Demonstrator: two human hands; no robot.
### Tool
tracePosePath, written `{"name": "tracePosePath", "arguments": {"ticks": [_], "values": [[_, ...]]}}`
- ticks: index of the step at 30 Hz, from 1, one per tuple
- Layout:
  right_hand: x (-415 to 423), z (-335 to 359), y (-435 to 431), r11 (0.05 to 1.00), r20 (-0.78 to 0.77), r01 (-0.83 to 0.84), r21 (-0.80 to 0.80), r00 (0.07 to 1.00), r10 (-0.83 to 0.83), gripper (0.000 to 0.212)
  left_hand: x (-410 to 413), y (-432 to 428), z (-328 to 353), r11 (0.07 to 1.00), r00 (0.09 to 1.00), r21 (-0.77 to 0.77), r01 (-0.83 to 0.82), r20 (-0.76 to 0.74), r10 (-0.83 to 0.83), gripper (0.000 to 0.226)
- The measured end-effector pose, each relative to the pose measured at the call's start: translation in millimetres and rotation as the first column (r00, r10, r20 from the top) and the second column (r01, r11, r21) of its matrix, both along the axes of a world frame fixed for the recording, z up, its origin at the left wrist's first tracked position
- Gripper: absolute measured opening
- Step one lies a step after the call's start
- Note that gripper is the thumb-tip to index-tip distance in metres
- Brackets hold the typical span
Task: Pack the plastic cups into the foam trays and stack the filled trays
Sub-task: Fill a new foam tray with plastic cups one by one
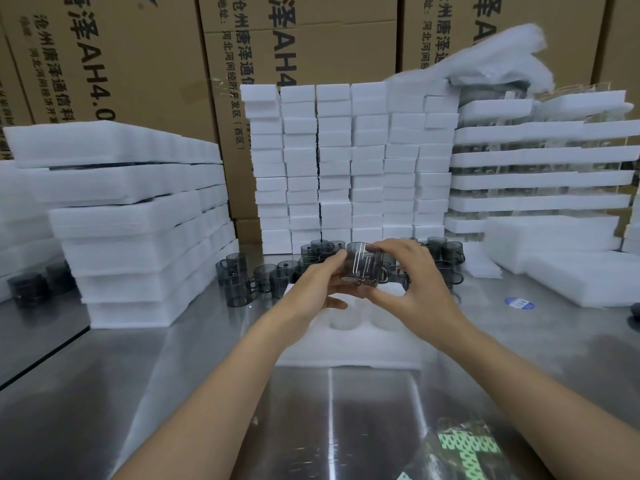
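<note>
Both hands hold one smoky grey plastic cup (362,268) in the air above a white foam tray (349,344) on the steel table. My left hand (320,287) grips its left side and bottom. My right hand (412,282) curls over its top and right side, thumb underneath. The tray shows round empty pockets just under the hands. Several loose grey cups (242,282) with handles stand behind and to the left of the tray, and more of these cups (446,254) stand to the right.
Stacks of foam trays (138,220) rise at left, columns of foam blocks (349,164) at the back, filled tray stacks (540,168) at right. Flat foam sheets (575,271) lie at right. Cardboard boxes (138,64) form the back wall. A plastic bag (464,448) lies near me.
</note>
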State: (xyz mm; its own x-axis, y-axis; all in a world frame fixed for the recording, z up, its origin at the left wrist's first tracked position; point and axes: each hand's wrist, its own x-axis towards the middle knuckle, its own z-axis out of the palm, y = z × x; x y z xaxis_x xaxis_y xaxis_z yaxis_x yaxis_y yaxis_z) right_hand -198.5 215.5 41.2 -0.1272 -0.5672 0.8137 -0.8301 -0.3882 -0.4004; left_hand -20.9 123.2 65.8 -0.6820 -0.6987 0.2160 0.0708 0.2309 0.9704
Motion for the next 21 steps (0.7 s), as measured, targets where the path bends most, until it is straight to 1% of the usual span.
{"name": "tracePosePath", "arguments": {"ticks": [3, 6, 8, 10, 11, 13, 15, 18, 21], "values": [[-4, 0, -2, 1.000, 0.004, 0.019, 0.025, 1.000, -0.019, 0.060, 1, 0, -1, 0.996, 1.000, -0.087, -0.003, 0.016, 0.004, 0.043], [-8, 1, -1, 0.997, 0.041, -0.019, 0.072, 0.999, 0.016, 0.060, 1, 2, -4, 0.976, 0.998, -0.210, -0.065, 0.006, 0.067, 0.030], [-12, 4, 0, 0.988, 0.123, -0.059, 0.144, 0.992, 0.041, 0.059, 0, 1, -4, 0.973, 0.995, -0.208, -0.103, -0.029, 0.099, 0.025], [-17, 9, 1, 0.975, 0.263, -0.118, 0.187, 0.963, 0.066, 0.060, 1, 1, -2, 0.976, 0.993, -0.180, -0.121, -0.035, 0.117, 0.024], [-19, 12, 1, 0.974, 0.325, -0.138, 0.181, 0.943, 0.073, 0.056, 1, 0, -1, 0.979, 0.992, -0.162, -0.122, -0.032, 0.118, 0.025], [-23, 17, 2, 0.972, 0.410, -0.168, 0.167, 0.908, 0.087, 0.038, 2, -1, 0, 0.989, 0.995, -0.119, -0.092, -0.033, 0.089, 0.030], [-22, 17, 3, 0.958, 0.446, -0.211, 0.193, 0.889, 0.106, 0.023, 2, -2, -1, 0.994, 0.998, -0.103, -0.048, -0.032, 0.045, 0.036], [-20, 15, 1, 0.939, 0.485, -0.263, 0.222, 0.865, 0.127, 0.028, 1, -2, -3, 0.991, 1.000, -0.135, -0.023, -0.007, 0.022, 0.038], [-23, 16, 0, 0.911, 0.546, -0.303, 0.280, 0.831, 0.109, 0.023, 0, -3, -5, 0.985, 0.999, -0.171, -0.029, 0.016, 0.032, 0.041]]}}
